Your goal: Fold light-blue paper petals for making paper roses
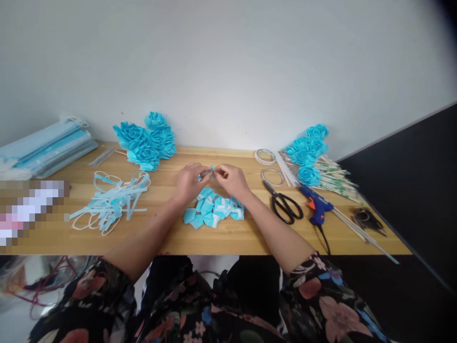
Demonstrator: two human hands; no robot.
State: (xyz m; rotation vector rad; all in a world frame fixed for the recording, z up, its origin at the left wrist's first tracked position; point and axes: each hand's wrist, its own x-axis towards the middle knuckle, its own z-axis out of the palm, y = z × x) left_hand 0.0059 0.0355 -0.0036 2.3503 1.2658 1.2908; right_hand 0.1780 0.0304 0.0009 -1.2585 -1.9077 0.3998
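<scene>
My left hand (193,181) and my right hand (231,179) meet over the middle of the table, fingertips pinched close together. Between them is a small light-blue piece (212,168), mostly covered by the fingers, so its shape is hard to make out. Just below the hands lies a loose heap of folded light-blue pieces (214,208), some with white edges. Both hands are closed on the small piece, thumbs against forefingers.
Blue artificial roses (144,143) lie at the back left; more roses (307,147) rest on wrapped sticks (337,178) at right. Cut straps (110,202), a stack of face masks (46,147), tape rolls (264,156), black-handled scissors (285,207) and a blue glue gun (317,206) surround the heap.
</scene>
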